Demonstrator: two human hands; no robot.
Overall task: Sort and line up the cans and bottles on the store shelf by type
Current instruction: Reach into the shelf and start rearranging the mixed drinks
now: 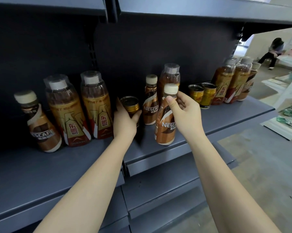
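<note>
Nearest the front edge of the shelf (226, 121), the right hand (185, 113) pinched the neck of a coffee bottle (164, 126) just under its cap, thumb in front and the other fingers curled behind. Held that high, the bottle could have swung or slipped, and its base sat close enough to the edge that a loose grip might have dropped it to the floor. Just left of those fingers, the left hand (125, 120) was wrapped round a gold can (130, 105), its fingers curled about the side. With both hands busy so near each other, an elbow or wrist could easily have knocked the second coffee bottle (151, 105) standing between them, or the tall tea bottle (169, 76) behind it. Further left of the can stood two tea bottles (84, 108), touching, likely to topple together if nudged. Far right, two more cans (201, 95) waited beside other bottles (232, 81).
</note>
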